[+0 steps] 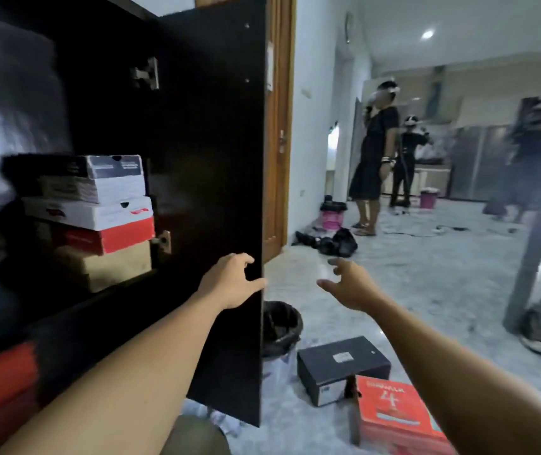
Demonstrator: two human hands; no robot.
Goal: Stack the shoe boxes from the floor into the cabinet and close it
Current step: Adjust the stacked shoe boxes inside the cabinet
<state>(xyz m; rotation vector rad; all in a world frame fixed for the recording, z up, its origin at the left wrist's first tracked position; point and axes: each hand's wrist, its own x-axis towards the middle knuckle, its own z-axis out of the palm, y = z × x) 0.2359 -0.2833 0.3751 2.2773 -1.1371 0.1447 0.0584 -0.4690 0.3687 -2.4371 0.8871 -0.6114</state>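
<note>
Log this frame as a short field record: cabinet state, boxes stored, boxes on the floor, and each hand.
cabinet door: open, swung outward
stack in cabinet: four boxes, white one on top, tan at bottom
black box: on floor, lid closed
orange box: on floor, beside the black one
left hand: at the door's free edge, thumb on it
right hand: open, empty, in the air
bin: behind the door, bag-lined
</note>
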